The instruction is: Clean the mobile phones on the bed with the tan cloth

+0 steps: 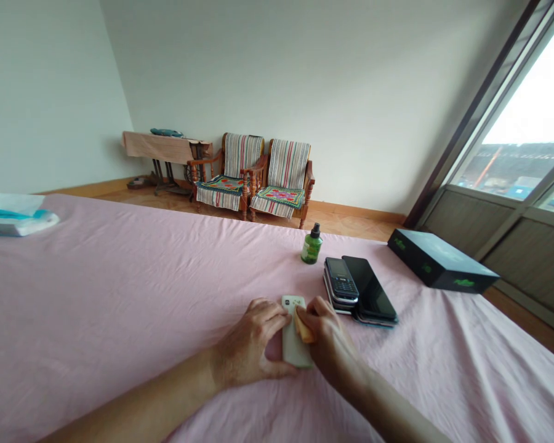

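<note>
A white mobile phone (295, 354) lies on the pink sheet with its back and camera facing up. My left hand (253, 338) grips the phone along its left side, thumb at the near end and fingers at the far end. In my right hand (325, 329) a yellow cloth (304, 329) is pinched and pressed against the phone's back. Just beyond my right hand sits a stack topped by a black keypad phone (340, 280). Beside it a black touchscreen phone (369, 289) tops another stack. A green spray bottle (311, 245) stands upright behind them.
The pink sheet (143, 277) covers the broad surface. A black box (443, 261) with green marks lies at the right edge. At the far left is a tissue pack (16, 218). Two wooden chairs (284, 175) and a cloth-covered table (159, 146) stand against the wall.
</note>
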Tool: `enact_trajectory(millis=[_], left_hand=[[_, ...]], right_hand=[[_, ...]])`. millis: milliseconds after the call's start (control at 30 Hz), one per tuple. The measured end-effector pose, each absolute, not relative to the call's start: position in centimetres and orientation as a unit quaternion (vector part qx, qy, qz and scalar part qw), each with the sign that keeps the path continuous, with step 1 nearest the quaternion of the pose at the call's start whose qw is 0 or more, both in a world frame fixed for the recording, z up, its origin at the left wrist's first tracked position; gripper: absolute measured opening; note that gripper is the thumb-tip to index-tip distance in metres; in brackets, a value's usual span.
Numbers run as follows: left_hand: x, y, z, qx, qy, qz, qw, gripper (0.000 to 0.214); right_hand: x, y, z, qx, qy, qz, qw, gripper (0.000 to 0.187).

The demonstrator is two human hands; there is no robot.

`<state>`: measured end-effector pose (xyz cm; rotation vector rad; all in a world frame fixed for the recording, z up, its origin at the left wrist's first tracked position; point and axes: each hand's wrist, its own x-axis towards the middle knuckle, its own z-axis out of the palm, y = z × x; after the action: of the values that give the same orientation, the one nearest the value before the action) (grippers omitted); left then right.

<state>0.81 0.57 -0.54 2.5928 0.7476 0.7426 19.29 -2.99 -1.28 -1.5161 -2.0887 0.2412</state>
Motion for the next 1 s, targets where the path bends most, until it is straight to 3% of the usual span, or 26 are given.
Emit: enact_trajectory(millis=[233,567,867,1000], left_hand=[[0.8,0.6,-0.7,0.903,0.293,0.25,0.192,0.078],[0.5,0.9,-2.1,0.881,0.322,0.265,0.224,0.118],[0.6,1.3,-2.2,0.888,0.313,0.251,0.224,0.129],[0.5,1.3,-2.2,0.889,0.315,0.249,0.219,0.123]], right_hand=[[19.1,1.1,-1.4,-0.548,-0.796,0.028,0.255,0.02],[19.2,-5.3,-1.2,-0.488,-0.824,0.111,0.266,0.019],[18.8,-2.2,-0.5,-0.471,-0.837,0.092,0.264,0.017],[18.6,-0.6,-0.8,-0.466,-0.834,0.084,0.285,0.023]])
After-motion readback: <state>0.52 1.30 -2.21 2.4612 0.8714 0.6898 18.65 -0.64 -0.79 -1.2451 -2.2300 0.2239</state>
